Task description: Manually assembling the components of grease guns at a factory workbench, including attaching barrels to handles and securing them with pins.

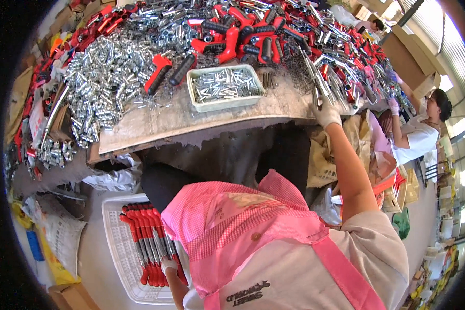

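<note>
Right hand (pixel 326 113) holds rods (pixel 316 82) over the messy table (pixel 281 105). Left hand (pixel 168 265), grip hard to tell, is by red tools (pixel 151 243) in a floor basket (pixel 118 258). Boxes (pixel 405 54) stand beyond.

Rods (pixel 314 75): thin, silver, bunched nr tabletop (pixel 155 121) front edge, R side. Tools (pixel 149 240): red/blk, side by side in basket (pixel 111 243).

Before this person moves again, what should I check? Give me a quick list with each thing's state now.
1. Gloves on: ok, left hand and right hand both wear pale gloves.
2. Right hand at the metal rods: ok, beside their lower ends.
3. Left hand's grip: cannot tell, fingers unclear.
4. Tray upright: ok, holding metal pins.
5. Red-handled tools inside white crate: ok.
6. Uncluttered table: not ok, metal parts heaped.
</note>
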Demonstrator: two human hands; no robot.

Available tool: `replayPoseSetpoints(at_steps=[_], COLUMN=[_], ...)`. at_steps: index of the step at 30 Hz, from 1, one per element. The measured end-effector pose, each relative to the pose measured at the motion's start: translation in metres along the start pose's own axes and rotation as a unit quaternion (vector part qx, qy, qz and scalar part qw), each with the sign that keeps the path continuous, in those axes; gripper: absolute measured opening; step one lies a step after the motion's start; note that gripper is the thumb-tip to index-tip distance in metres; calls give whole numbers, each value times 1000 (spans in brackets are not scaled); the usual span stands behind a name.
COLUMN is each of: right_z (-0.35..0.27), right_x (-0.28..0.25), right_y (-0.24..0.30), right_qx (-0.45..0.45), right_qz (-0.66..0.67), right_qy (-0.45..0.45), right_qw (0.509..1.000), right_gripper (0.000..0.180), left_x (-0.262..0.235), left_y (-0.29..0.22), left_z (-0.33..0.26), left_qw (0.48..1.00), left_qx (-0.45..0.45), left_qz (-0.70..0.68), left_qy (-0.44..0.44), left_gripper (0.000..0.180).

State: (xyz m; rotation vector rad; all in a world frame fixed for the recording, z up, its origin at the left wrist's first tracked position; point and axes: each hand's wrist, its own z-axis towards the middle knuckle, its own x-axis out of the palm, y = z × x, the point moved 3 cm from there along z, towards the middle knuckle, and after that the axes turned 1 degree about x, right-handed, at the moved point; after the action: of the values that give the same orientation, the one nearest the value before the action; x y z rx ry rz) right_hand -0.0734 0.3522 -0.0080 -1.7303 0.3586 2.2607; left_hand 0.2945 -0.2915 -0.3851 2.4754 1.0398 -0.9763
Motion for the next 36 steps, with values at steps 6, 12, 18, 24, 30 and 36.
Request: replayPoseSetpoints(at_steps=[6,12,18,24,30,36], right_z=[30,-10,-14,10,2,-2], right_x=[43,35,37,96,65,48], right_y=[-40,-5,37,35,50,58], right_qx=[46,192,88,-13,38,50], right_qz=[241,733,714,597,672,731], right_qy=[61,68,-36,-92,-20,26], right_qw=[968,649,693,796,739,680], right_gripper=[41,9,42,41,39,33], left_x=[-192,-317,-404,-470,-479,-487], left_y=[-176,-332,-473,-586,-629,-606], left_z=[-112,-185,-164,-109,-98,-111], left_qw=[790,640,586,734,799,728], left_qx=[375,564,607,547,429,532], left_qz=[-257,-319,-230,18,205,96], left_qy=[-411,-413,-485,-402,-368,-421], left_gripper=[23,18,23,26,52,34])
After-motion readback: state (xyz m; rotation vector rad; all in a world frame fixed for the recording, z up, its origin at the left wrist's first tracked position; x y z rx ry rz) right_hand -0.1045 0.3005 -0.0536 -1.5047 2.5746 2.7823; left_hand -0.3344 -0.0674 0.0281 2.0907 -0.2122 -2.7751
